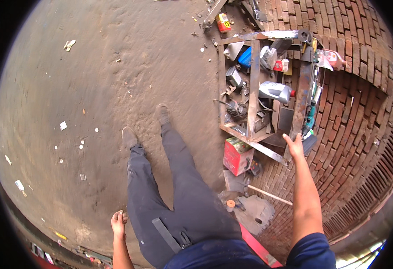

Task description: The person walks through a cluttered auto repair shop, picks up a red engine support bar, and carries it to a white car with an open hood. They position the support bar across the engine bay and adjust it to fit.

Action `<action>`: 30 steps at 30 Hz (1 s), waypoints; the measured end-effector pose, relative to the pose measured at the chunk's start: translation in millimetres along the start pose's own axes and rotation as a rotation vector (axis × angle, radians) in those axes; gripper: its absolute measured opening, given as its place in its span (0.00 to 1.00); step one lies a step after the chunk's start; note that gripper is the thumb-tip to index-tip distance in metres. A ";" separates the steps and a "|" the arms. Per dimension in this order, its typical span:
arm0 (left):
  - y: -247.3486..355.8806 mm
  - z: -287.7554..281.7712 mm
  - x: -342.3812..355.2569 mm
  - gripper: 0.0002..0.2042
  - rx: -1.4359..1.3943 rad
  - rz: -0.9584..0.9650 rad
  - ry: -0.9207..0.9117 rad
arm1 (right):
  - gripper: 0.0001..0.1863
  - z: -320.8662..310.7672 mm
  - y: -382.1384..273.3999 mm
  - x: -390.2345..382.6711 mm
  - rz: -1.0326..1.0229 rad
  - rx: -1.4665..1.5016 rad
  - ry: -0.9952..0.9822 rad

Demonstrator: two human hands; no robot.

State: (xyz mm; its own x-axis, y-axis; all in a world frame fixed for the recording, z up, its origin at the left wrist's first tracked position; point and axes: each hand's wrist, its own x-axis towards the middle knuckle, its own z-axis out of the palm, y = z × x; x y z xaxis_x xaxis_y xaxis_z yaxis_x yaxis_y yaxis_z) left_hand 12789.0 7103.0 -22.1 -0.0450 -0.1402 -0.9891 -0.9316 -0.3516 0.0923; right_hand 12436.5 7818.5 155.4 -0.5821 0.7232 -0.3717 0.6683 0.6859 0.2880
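My right hand (pixel 293 144) is on the near end of a rusty metal frame rack (pixel 303 92), thumb on one side of the bar and fingers on the other. Beside it, on the rack's right side, lies a teal power tool (pixel 311 117). Inside the rack are a grey plastic bottle (pixel 273 91) with a red cap, a dark can (pixel 235 77) and a blue container (pixel 245 57). My left hand (pixel 119 221) hangs low by my left leg, its fingers curled in; whether they hold something small is not visible.
A red box-shaped can (pixel 238 157) stands by the rack's near corner. Close to my right leg are a pole (pixel 269 195) and a grey casing (pixel 254 213). A brick wall (pixel 339 139) rises on the right. Paper scraps (pixel 63 125) litter the dirt floor.
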 end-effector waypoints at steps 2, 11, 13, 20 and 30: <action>2.7 2.6 -0.5 0.08 -0.005 0.005 -0.002 | 0.60 -2.7 1.6 -0.1 -0.010 0.030 -0.025; 39.7 17.5 -23.8 0.06 -0.021 0.073 0.055 | 0.59 -0.5 25.7 -12.9 -0.156 0.126 -0.030; 50.8 23.6 -32.6 0.06 -0.038 0.088 0.053 | 0.58 -2.2 26.3 -16.3 -0.157 0.152 -0.034; 114.6 65.9 -61.8 0.08 0.058 0.182 0.055 | 0.61 -8.1 10.6 -22.7 -0.105 0.124 -0.068; 185.3 83.0 -125.0 0.13 0.195 0.445 0.077 | 0.56 -0.3 1.5 -15.7 -0.025 0.143 -0.038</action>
State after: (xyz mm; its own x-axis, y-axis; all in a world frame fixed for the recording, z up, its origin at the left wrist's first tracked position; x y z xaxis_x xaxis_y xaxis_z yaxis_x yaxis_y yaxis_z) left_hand 12592.1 7132.2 109.2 -0.4343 -0.3083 -0.8464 -0.8784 -0.0634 0.4738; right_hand 12446.5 7808.2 161.9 -0.5831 0.7009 -0.4108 0.7146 0.6830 0.1509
